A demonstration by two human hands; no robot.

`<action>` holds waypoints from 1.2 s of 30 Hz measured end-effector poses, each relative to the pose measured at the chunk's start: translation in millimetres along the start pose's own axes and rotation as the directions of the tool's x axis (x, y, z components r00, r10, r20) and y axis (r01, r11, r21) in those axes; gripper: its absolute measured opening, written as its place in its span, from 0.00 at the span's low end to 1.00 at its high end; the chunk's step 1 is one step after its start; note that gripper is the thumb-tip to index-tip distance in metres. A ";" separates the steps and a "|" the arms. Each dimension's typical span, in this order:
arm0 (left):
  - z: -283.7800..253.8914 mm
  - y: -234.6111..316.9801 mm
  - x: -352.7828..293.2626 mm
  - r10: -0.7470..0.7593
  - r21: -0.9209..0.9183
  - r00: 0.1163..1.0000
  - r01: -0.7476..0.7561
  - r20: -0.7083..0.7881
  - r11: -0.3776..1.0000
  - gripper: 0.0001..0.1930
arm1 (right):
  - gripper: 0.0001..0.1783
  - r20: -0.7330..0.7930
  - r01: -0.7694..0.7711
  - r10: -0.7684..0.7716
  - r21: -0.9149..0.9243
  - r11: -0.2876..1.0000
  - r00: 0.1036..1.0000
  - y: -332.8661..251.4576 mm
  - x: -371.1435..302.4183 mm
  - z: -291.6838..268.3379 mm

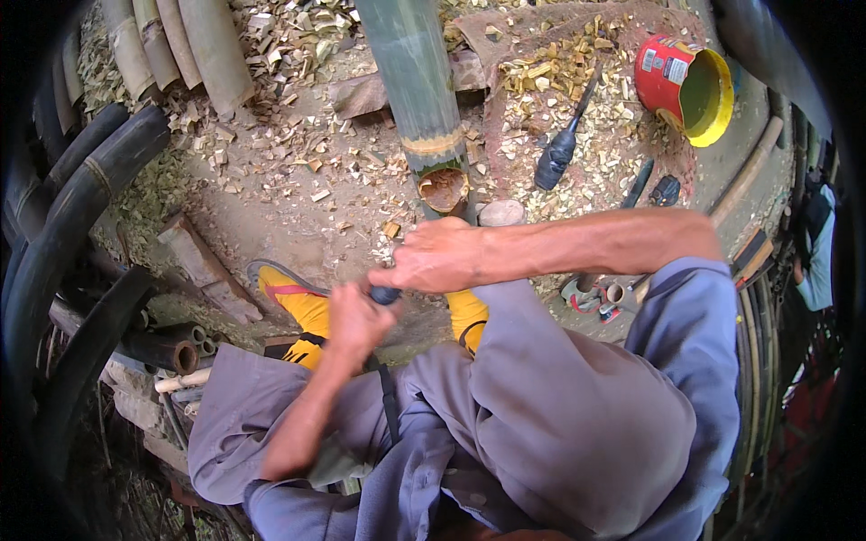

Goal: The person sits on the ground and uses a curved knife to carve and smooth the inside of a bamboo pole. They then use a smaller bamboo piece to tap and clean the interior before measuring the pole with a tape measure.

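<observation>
The left hand is clasping one dark handle, the right hand's hold unclear, one red bucket, greenish inside, sitting beyond, rightward.

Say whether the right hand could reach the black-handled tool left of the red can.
Probably yes: the black-handled tool lies uncovered on wood chips just beyond the right forearm. The right hand seems busy at a dark object in the left hand, so it may need freeing first.
</observation>
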State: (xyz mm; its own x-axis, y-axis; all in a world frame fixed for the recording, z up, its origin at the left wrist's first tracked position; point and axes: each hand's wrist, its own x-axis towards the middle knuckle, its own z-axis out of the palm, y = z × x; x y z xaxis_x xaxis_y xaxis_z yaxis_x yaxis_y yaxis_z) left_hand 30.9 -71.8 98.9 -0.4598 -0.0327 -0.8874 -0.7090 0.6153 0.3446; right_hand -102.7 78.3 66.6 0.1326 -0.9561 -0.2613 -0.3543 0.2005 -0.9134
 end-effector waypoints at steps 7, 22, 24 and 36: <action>104.3 27.3 -18.2 -0.042 -0.329 0.947 -0.069 -0.318 0.942 0.25 | 0.07 0.101 0.232 -0.213 -0.243 0.942 0.972 12.4 -29.5 18.3; -139.8 98.4 58.4 0.460 0.720 0.885 -0.366 0.073 0.589 0.12 | 0.23 -0.795 -0.246 0.206 0.075 0.966 0.570 0.5 17.3 -13.8; -143.1 122.7 67.1 0.449 0.801 0.881 -0.376 0.151 0.467 0.11 | 0.26 -0.846 -0.254 0.242 0.131 0.958 0.475 2.3 12.0 -12.3; -128.1 146.9 90.5 0.448 0.749 0.827 -0.527 0.341 0.402 0.14 | 0.25 -0.852 -0.296 0.308 0.191 0.936 0.423 23.8 -2.7 12.6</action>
State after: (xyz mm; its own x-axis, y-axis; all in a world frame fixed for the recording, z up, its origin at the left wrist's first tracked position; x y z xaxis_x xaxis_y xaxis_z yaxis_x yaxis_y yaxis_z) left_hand -183.3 -85.3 108.3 -0.5152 0.5170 -0.6836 0.3577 0.8545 0.3766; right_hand -99.7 88.4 41.7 -0.8421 -0.5244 -0.1258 -0.1935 0.5116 -0.8371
